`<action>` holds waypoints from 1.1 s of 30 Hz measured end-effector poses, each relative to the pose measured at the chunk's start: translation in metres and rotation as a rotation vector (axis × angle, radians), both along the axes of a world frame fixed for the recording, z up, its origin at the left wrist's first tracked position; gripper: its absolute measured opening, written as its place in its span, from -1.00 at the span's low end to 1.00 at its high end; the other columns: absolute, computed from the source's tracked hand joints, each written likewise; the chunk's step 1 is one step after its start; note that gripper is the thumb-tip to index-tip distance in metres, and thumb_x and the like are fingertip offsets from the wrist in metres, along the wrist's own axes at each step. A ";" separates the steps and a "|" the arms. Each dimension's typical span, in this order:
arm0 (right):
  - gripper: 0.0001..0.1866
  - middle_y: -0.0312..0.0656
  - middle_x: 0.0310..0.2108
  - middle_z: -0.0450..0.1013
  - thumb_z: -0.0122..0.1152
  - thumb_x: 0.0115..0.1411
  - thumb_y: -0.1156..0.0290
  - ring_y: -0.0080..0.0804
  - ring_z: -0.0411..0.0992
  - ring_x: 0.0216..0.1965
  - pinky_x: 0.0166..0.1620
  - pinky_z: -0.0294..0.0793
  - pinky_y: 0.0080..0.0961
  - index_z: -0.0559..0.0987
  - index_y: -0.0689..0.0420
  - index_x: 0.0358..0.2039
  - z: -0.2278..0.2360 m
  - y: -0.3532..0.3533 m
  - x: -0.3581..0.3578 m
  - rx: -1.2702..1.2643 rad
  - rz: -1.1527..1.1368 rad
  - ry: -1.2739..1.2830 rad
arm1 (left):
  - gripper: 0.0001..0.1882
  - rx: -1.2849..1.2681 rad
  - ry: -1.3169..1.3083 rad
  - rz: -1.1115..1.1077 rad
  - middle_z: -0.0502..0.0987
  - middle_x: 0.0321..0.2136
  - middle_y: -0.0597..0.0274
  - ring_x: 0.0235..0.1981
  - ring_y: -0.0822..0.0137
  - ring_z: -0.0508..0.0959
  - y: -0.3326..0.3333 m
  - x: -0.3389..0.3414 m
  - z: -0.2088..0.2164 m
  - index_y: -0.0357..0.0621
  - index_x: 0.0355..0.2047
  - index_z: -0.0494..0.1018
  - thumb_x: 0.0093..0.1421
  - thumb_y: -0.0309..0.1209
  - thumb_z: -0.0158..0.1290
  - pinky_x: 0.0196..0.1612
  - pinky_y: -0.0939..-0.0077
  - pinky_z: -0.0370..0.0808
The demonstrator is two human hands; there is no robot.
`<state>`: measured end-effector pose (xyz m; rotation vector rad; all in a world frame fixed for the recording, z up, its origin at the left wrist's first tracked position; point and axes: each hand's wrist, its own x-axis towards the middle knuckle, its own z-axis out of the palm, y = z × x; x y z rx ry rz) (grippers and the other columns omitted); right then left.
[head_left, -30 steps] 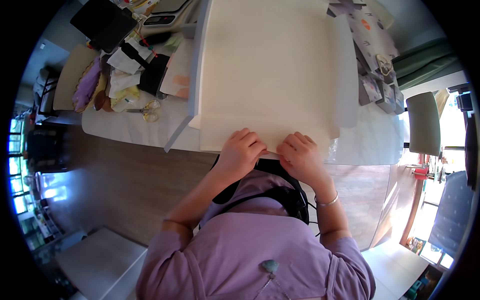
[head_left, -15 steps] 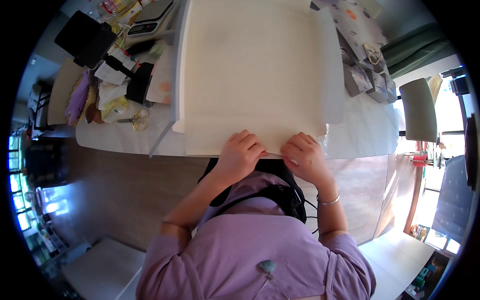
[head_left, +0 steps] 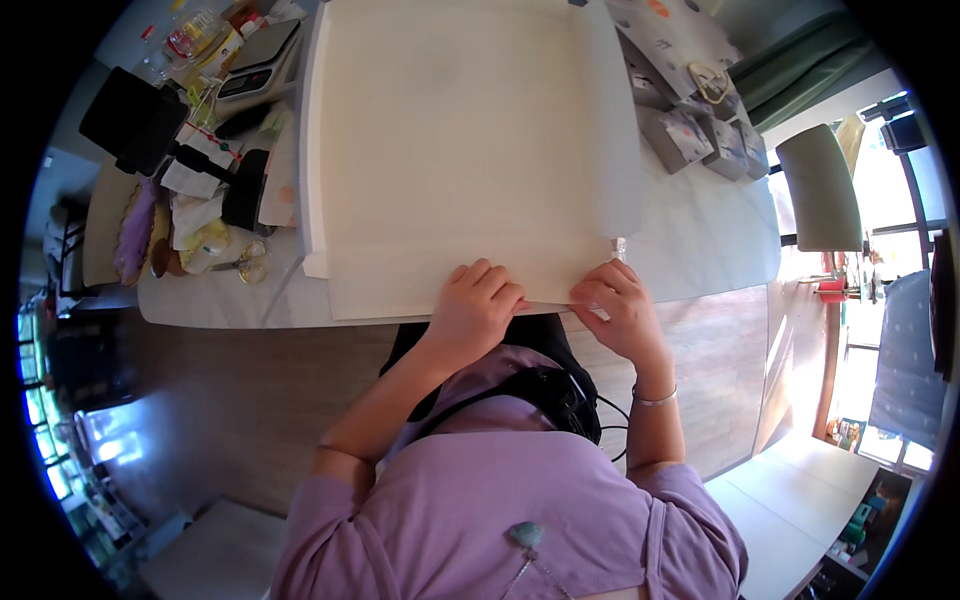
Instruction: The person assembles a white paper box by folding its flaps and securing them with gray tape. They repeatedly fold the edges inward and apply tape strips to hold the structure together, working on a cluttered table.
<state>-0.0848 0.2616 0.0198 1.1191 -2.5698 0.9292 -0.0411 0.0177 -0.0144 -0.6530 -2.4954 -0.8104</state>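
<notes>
A large shallow cream-white cardboard box (head_left: 455, 150) lies unfolded on the table in front of me, its side walls standing up. The front flap (head_left: 400, 285) reaches to the table's near edge. My left hand (head_left: 475, 310) pinches the rim of that flap, fingers curled over it and thumb tucked out of sight. A short gap to the right, my right hand (head_left: 620, 307) grips the same rim close to the flap's right corner, thumb below and fingers on top. A small clear plastic piece (head_left: 619, 246) sits just beyond the right fingers.
On the left lie gold-handled scissors (head_left: 252, 264), a black stand (head_left: 245, 190), a kitchen scale (head_left: 262, 70), papers and bottles. Small grey patterned boxes (head_left: 680, 138) and a rope-handled bag (head_left: 700, 50) are at the right. A chair (head_left: 820, 190) stands beyond the table's right end.
The whole table has shifted left and turned slightly in my view. Both hands now sit farther right along the flap's rim, with the right nearer the corner and a wider gap between them.
</notes>
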 end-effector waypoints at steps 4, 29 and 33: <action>-0.89 -0.32 -0.38 0.48 0.46 0.07 0.46 -0.27 0.43 -0.25 -0.10 0.34 -0.33 0.64 0.05 -0.42 0.000 0.016 0.001 0.018 -0.079 0.002 | -0.83 0.021 -0.057 0.015 0.46 -0.46 0.35 -0.37 0.23 0.47 0.000 -0.001 0.005 -0.03 -0.48 0.53 0.04 -0.38 0.34 -0.32 0.32 0.40; -0.72 -0.37 -0.50 0.44 0.55 0.04 0.23 -0.28 0.37 -0.31 -0.14 0.21 -0.28 0.57 0.03 -0.53 -0.012 -0.016 0.001 0.055 -0.478 -0.145 | -0.68 -0.098 -0.422 0.261 0.56 -0.64 0.25 -0.54 0.15 0.60 0.024 -0.030 0.029 -0.06 -0.67 0.57 -0.03 -0.18 0.43 -0.45 0.22 0.47; -0.72 -0.36 -0.38 0.49 0.56 0.03 0.27 -0.28 0.40 -0.28 -0.11 0.27 -0.27 0.57 0.06 -0.45 -0.009 -0.023 0.005 0.074 -0.557 -0.129 | -0.67 -0.147 -0.434 0.276 0.59 -0.61 0.22 -0.51 0.15 0.62 0.024 -0.033 0.030 -0.06 -0.66 0.59 -0.02 -0.14 0.42 -0.45 0.22 0.48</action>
